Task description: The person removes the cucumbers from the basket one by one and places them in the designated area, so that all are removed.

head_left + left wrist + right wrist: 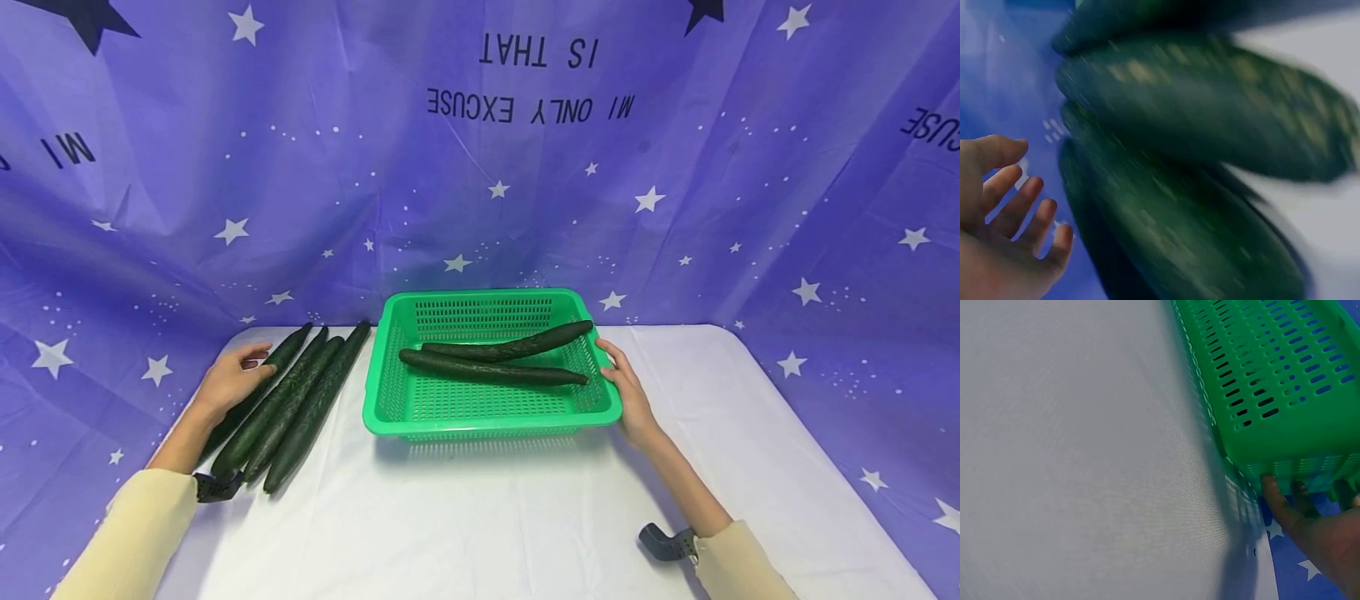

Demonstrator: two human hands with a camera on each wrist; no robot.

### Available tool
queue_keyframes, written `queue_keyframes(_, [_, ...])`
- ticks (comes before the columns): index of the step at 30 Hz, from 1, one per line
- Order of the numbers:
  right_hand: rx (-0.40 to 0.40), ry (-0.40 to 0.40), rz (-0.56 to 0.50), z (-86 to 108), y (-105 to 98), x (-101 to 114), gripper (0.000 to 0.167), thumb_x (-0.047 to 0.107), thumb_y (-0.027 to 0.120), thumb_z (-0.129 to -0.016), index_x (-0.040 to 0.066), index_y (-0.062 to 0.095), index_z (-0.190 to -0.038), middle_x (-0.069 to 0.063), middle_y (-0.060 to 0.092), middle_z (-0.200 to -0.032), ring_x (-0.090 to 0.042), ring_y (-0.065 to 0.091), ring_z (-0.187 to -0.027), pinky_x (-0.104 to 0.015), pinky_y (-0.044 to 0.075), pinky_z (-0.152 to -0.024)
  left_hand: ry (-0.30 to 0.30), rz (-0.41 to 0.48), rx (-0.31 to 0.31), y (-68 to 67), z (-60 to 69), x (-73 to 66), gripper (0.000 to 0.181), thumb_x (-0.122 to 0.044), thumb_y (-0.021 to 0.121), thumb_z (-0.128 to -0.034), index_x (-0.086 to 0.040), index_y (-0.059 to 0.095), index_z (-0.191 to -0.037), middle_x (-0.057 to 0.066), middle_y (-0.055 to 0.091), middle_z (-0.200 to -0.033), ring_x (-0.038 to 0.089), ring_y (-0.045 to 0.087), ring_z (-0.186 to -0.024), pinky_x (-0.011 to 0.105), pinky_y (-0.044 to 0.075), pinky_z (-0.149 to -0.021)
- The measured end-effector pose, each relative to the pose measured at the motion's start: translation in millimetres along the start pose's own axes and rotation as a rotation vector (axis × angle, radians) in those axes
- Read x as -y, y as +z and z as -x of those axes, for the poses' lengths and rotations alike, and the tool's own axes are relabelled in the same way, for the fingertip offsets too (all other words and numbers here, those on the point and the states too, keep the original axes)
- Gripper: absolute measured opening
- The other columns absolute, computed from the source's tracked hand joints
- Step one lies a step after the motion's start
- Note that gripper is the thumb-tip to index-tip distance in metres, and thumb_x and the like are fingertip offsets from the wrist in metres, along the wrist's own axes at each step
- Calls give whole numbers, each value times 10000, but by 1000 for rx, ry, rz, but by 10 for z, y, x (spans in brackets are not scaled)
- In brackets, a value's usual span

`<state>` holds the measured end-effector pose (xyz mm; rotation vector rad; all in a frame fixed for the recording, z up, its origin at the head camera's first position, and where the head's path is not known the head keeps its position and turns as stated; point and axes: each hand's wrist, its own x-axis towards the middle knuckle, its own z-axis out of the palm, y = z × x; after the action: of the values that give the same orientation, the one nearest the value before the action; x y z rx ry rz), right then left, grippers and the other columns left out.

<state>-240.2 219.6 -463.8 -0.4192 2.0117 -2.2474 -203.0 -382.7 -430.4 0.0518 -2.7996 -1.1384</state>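
Several dark green cucumbers lie side by side, slanting, on the left of the table. Over the leftmost one is my left hand, fingers loosely bent and holding nothing; in the left wrist view that hand shows apart from the blurred cucumbers. A green basket stands mid-table with two cucumbers inside, one partly across the other's back. My right hand touches the basket's right side. In the right wrist view its fingertips rest against the basket's end wall.
A white cloth covers the table. Behind it and at both sides hangs a purple curtain with stars and lettering. Dark wrist devices show at both sleeves, the right one near the table's front right.
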Motion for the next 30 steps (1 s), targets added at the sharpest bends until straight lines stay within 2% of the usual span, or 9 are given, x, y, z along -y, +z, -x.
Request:
queue_keyframes(2, [-2,-2,-1,-1,-1,-3,484,159,296,-1088,118,255,-1568,-268,354,-1405,-167,649,-884,-277,567,-711,35,-16,-32,26,-21,-120,494,-86,602,-980,152,452,-1386,385,508,-1305,542,470,-1197,579,422,-943])
queue_keyframes(4, [-4,-2,0,-2,-3,-6,483,158,294,-1089,117,253,-1569,-262,352,-1408,-162,648,-885,-272,564,-712,43,-15,-31,50,-35,-268,496,-108,604,-990,124,456,-1402,362,508,-1324,533,457,-1220,615,394,-963])
queue_keyframes(9, [-7,-9,14,-2,-8,-17,481,156,294,-1089,105,252,-1566,-271,376,-1367,-164,648,-867,-275,563,-703,70,46,30,137,-63,-653,516,-171,578,-1029,44,424,-1472,301,479,-1407,482,428,-1290,633,375,-995])
queue_keyframes(15, [-9,-10,32,-5,-9,-21,477,168,302,-1090,106,261,-1561,-275,399,-1337,-158,643,-853,-277,560,-696,165,117,83,322,-145,-1128,488,-165,594,-1024,-14,463,-1469,241,503,-1417,424,474,-1285,595,414,-992])
queue_keyframes(23, [-18,2,21,3,-4,-6,480,155,304,-1082,118,267,-1559,-254,341,-1416,-136,630,-869,-258,552,-706,264,196,206,594,-385,-1809,453,-136,637,-996,-82,532,-1434,163,571,-1367,347,557,-1216,527,477,-948])
queue_keyframes(27, [-15,-3,17,-2,-5,-15,481,155,304,-1083,114,263,-1561,-262,348,-1400,-135,631,-856,-260,554,-699,299,271,277,770,-531,-2083,431,-136,651,-988,-87,562,-1407,134,587,-1340,317,572,-1195,485,478,-959])
queue_keyframes(30, [-9,-3,12,-7,-4,-20,482,163,300,-1088,114,254,-1565,-267,351,-1392,-139,638,-848,-265,560,-696,307,301,328,943,-618,-2240,419,-137,656,-986,-90,575,-1395,128,590,-1329,299,574,-1193,459,479,-963])
